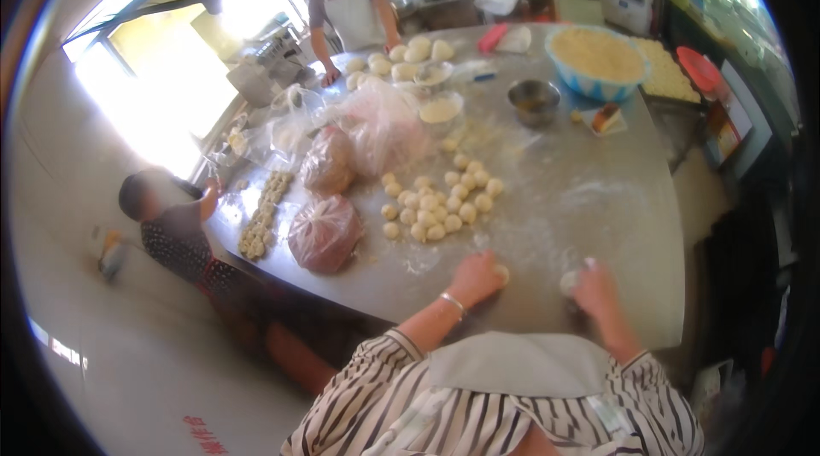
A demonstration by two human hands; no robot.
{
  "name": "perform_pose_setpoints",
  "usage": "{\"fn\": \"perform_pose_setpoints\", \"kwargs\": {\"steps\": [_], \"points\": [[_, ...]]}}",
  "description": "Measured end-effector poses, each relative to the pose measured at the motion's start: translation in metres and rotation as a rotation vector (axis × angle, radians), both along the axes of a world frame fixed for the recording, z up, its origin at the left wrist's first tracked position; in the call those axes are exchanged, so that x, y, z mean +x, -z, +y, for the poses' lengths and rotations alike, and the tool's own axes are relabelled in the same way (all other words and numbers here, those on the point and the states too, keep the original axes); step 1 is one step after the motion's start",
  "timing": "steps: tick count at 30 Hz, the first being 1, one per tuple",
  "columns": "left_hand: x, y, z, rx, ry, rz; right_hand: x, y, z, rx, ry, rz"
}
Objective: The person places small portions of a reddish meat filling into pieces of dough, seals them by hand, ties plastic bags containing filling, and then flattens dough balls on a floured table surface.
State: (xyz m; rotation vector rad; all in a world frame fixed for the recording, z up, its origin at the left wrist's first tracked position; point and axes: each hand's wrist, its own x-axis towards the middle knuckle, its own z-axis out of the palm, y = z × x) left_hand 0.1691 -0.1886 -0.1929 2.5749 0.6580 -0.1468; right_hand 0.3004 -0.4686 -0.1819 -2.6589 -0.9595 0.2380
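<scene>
My left hand (475, 280), a bracelet on its wrist, is curled over a small dough piece (503, 274) at the near side of the steel table (615, 225). To its right, my right hand (597, 293) has its fingers around another pale dough piece (569, 283). My fingers hide much of both pieces. Beyond my left hand lies a loose cluster of small round dough balls (442, 203) on the floured metal. A reddish mass in a clear plastic bag (325, 234) sits left of the cluster, with a second filled bag (327, 161) behind it.
A blue-white basin of crumbly filling (599, 62) and a steel bowl (533, 102) stand at the far right. Larger dough balls (416, 52) lie near a co-worker (352, 4) across the table. Another person (179, 225) works at the left edge, by a strip of small dough pieces (264, 216).
</scene>
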Motion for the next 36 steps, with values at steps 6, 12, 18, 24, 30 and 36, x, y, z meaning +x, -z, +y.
{"fn": "perform_pose_setpoints", "kwargs": {"steps": [6,12,18,24,30,36], "points": [[-0.007,-0.007,-0.01,-0.04,0.144,-0.304,-0.022,0.006,0.005,0.315,-0.017,0.076],[-0.027,-0.029,-0.039,-0.073,0.243,-0.181,-0.05,-0.019,-0.017,0.416,-0.185,-0.091],[0.005,-0.001,-0.039,0.156,0.28,-0.402,-0.02,-0.001,0.027,0.323,0.034,-0.283],[0.014,-0.023,-0.067,0.429,0.42,-0.405,-0.02,0.023,0.042,0.214,-0.019,-0.399],[0.019,-0.009,-0.058,0.383,0.406,-0.347,-0.022,0.025,0.043,0.102,-0.065,-0.421],[0.023,-0.003,-0.057,0.323,0.404,-0.307,-0.025,0.025,0.047,0.073,-0.093,-0.415]]}}
